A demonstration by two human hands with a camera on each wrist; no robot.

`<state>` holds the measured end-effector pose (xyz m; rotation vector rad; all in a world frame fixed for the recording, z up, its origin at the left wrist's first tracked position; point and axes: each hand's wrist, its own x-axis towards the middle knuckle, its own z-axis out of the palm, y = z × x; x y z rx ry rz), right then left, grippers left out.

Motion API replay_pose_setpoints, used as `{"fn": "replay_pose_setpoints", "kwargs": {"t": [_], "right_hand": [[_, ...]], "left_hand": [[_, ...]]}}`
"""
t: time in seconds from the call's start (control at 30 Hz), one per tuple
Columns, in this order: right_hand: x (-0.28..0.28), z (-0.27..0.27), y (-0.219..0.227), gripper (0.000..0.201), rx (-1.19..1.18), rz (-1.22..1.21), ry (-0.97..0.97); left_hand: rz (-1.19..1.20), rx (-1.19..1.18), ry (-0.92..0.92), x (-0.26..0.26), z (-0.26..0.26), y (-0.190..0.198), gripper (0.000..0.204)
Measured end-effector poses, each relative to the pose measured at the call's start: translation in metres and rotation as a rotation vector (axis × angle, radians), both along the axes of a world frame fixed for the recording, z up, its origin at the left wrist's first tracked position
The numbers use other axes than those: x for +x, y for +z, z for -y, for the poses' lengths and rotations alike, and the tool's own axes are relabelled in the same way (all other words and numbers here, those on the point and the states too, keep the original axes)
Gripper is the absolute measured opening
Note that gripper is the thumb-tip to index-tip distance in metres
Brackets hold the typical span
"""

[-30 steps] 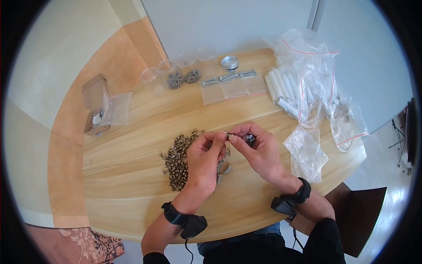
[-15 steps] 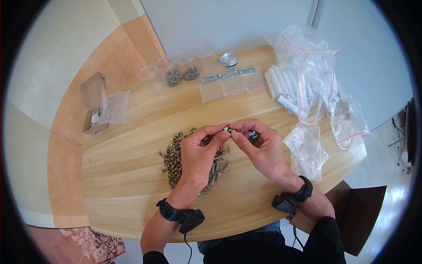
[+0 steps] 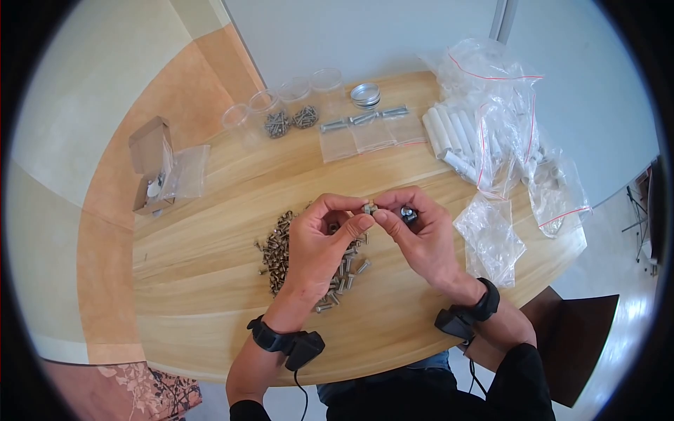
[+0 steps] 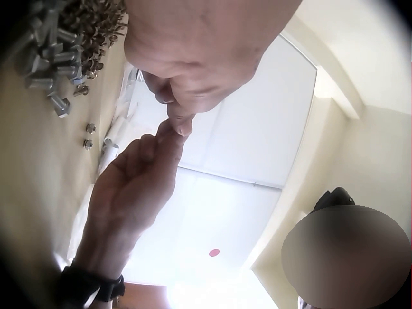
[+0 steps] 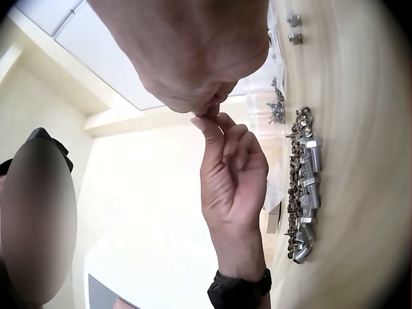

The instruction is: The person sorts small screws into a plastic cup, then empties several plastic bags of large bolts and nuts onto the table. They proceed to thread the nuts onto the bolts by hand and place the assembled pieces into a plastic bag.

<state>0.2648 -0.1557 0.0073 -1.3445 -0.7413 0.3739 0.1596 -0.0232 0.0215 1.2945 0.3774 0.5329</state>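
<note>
Over the table, my left hand (image 3: 316, 238) and right hand (image 3: 425, 242) meet fingertip to fingertip. Between them they pinch a small metal bolt (image 3: 368, 208), the left thumb and index finger at one end and the right ones at the other. Much of the bolt is covered by the fingertips. Small shiny hex nuts (image 3: 408, 214) show in the gap behind the right thumb; the left wrist view has two nuts (image 4: 89, 135) lying on the table. Below the left hand spreads a pile of small brownish screws (image 3: 276, 256), with larger silver hex bolts (image 3: 349, 270) along its right side.
Clear cups (image 3: 263, 103), two containing screws, line the table's back beside stacked metal lids (image 3: 365, 94). Bolts lie on small plastic bags (image 3: 375, 135). White tubes (image 3: 453, 133) and clear zip bags (image 3: 502, 133) occupy the right. An open cardboard box (image 3: 149, 151) stands left.
The left hand has shifted slightly left, uncovering more of the silver bolts. Both hands keep their pinch while the small bolt between them has turned and shows more.
</note>
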Motion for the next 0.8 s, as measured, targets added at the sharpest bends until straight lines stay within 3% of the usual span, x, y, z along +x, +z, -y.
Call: {"fn": "replay_pose_setpoints", "kwargs": {"t": [0.43,0.6,0.8], "right_hand": [[-0.001,0.004,0.009,0.017,-0.124,0.136,-0.050],[0.001,0.007,0.012,0.047,-0.204,-0.029,0.140],[0.003,0.005,0.012,0.054,-0.210,-0.175,0.198]], "left_hand": [[0.069,0.315,0.051,0.002,0.004,-0.003,0.018],[0.044,0.400,0.037,0.002,0.006,-0.004,0.016],[0.039,0.393,0.008,0.001,0.008,-0.004,0.015]]}}
